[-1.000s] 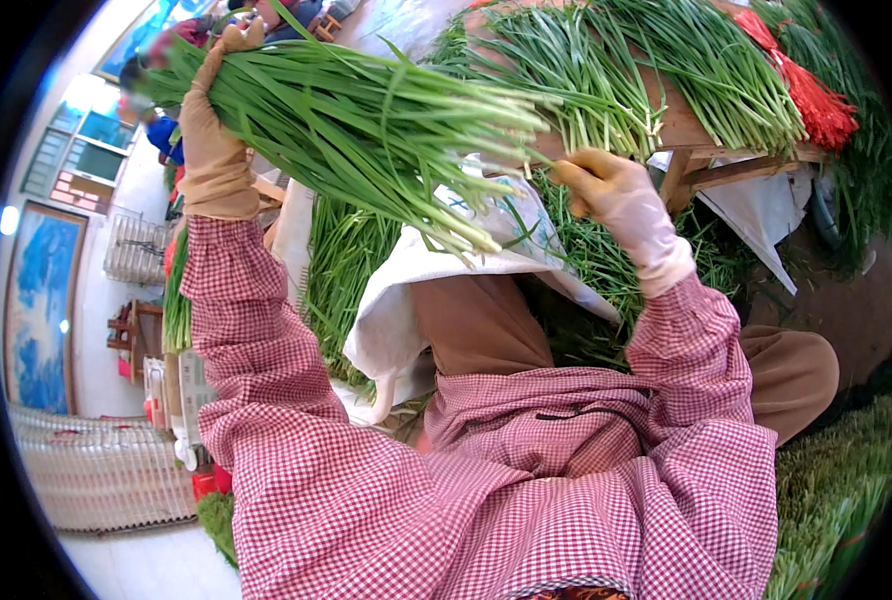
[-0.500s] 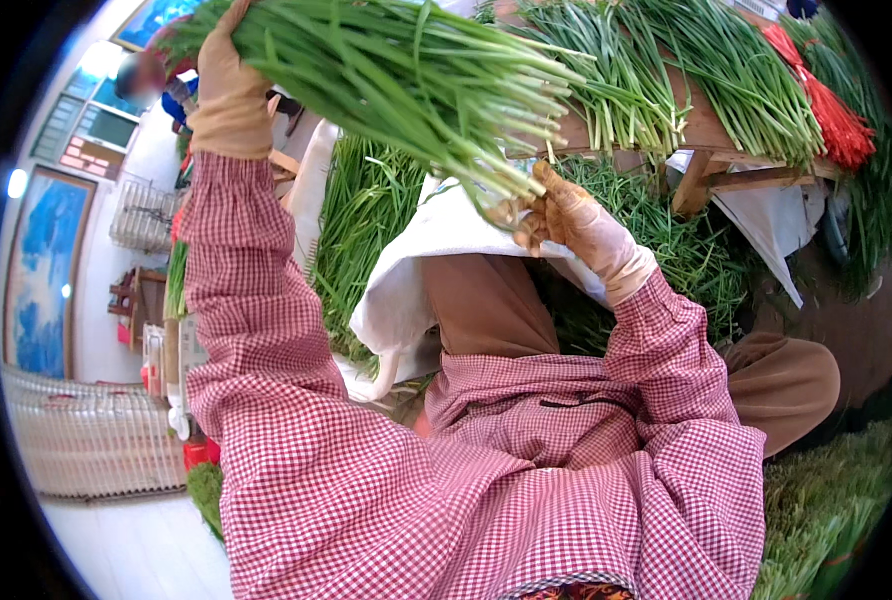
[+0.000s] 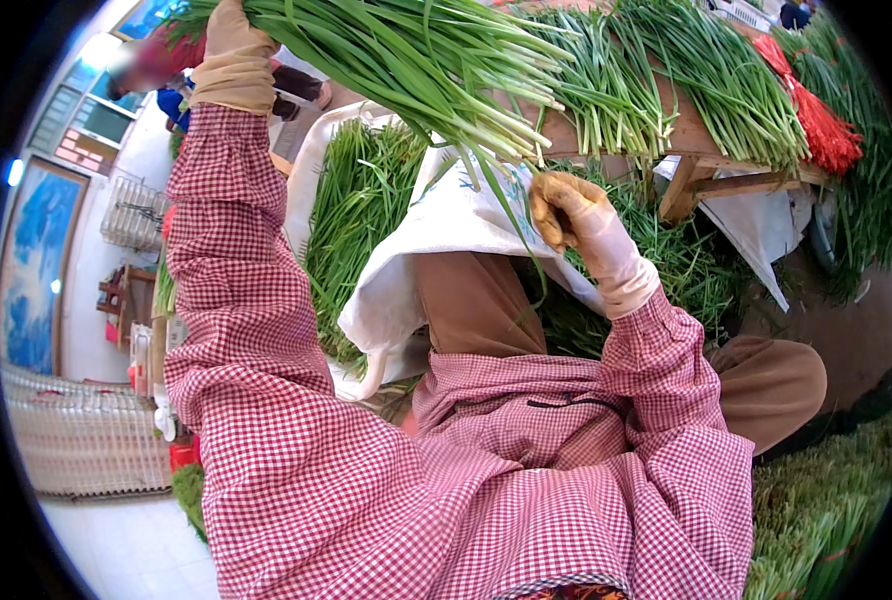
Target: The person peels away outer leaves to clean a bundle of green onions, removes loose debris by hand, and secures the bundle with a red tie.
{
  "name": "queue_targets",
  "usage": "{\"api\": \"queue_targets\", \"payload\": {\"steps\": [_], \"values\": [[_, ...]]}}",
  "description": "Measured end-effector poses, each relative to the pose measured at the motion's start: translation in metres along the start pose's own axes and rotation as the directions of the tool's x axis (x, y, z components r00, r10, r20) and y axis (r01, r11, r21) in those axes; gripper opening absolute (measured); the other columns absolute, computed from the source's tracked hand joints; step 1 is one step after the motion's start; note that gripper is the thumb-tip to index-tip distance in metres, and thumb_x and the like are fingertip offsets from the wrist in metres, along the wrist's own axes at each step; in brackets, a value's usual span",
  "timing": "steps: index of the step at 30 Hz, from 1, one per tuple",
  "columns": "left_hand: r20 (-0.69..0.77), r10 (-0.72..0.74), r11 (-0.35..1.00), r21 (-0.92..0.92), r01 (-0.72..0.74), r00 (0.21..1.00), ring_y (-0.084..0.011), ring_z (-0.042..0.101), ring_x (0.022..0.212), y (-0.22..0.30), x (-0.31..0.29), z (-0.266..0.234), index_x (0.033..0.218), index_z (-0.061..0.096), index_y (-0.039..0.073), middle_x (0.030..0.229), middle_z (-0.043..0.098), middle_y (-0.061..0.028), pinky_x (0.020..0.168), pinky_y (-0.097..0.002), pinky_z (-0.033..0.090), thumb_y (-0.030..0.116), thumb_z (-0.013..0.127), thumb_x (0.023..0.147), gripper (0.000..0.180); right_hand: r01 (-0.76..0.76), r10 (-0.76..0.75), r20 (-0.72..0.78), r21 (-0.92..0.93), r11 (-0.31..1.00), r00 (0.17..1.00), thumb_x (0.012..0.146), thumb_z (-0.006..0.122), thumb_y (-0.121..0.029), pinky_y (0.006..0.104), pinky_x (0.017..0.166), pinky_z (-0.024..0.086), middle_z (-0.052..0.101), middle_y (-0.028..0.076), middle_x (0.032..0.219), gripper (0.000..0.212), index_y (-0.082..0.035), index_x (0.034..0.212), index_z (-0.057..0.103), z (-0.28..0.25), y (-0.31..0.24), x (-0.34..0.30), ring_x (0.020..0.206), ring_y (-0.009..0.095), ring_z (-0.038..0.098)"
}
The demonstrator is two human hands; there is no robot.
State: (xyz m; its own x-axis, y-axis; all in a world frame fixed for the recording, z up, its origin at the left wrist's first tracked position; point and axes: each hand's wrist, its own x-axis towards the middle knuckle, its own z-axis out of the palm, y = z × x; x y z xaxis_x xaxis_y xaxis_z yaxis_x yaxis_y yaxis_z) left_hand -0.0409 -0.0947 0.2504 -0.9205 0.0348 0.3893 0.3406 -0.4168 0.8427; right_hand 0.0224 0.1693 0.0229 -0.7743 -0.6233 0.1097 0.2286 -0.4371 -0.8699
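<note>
My left hand [image 3: 234, 58], in a tan glove, is raised at the upper left and grips a thick bunch of garlic chives [image 3: 406, 60]. The bunch slants down to the right, its pale cut ends fanned out. One long loose blade droops from those ends toward my lap. Just below them is my right hand [image 3: 571, 212], in a stained glove, its fingers curled closed. Whether a blade is caught in those fingers I cannot make out. A white cloth [image 3: 406, 270] lies over my knee beneath both.
More chives lie in bunches on a wooden bench [image 3: 711, 120], beside a bundle of red ties [image 3: 816, 115]. Loose greens [image 3: 361, 190] fill a white sack at left, and others [image 3: 686, 260] lie under the bench. A person [image 3: 161, 65] is at the far left.
My right hand has drawn slightly away from the stem ends and its fingers have curled in. The bunch has shifted a little up and left, and a long blade now dangles below it.
</note>
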Motion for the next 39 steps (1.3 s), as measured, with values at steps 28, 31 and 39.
{"api": "queue_targets", "payload": {"steps": [28, 31, 39], "values": [[0.052, 0.149, 0.981, 0.114, -0.154, 0.987, -0.0266, 0.054, 0.083, -0.002, 0.009, -0.042, 0.074, 0.051, -0.001, 0.081, 0.054, -0.0131, 0.079, -0.0401, 0.046, 0.014, 0.044, 0.085, 0.02, -0.186, 0.18, -0.067, -0.101, 0.977, 0.981, 0.088, 0.048, -0.035, 0.0171, 0.046, 0.028, 0.043, -0.004, 0.056, 0.032, -0.006, 0.075, 0.056, 0.015, 0.022, -0.023, 0.049, 0.004, 0.035], [0.075, 0.137, 0.987, 0.08, -0.143, 0.988, -0.0264, 0.055, 0.082, -0.004, 0.01, -0.039, 0.075, 0.05, 0.0, 0.081, 0.055, -0.013, 0.077, -0.041, 0.048, 0.014, 0.043, 0.086, 0.019, -0.264, 0.236, -0.126, -0.299, 0.917, 0.964, 0.087, 0.049, -0.033, 0.02, 0.049, 0.033, 0.047, -0.002, 0.058, 0.033, -0.004, 0.074, 0.056, -0.017, 0.028, -0.04, 0.052, 0.006, 0.04], [0.07, 0.361, 0.553, 0.786, -0.274, 0.93, -0.0246, 0.058, 0.08, 0.016, -0.023, 0.0, 0.078, 0.051, 0.002, 0.08, 0.055, -0.0125, 0.077, -0.042, 0.049, 0.013, 0.044, 0.086, 0.016, -0.402, 0.125, -0.391, -0.913, 0.073, 0.912, 0.085, 0.048, -0.036, 0.0339, 0.079, 0.048, 0.058, 0.013, 0.108, 0.041, -0.007, 0.113, 0.053, -0.088, 0.029, -0.066, 0.092, 0.023, 0.059]]}}
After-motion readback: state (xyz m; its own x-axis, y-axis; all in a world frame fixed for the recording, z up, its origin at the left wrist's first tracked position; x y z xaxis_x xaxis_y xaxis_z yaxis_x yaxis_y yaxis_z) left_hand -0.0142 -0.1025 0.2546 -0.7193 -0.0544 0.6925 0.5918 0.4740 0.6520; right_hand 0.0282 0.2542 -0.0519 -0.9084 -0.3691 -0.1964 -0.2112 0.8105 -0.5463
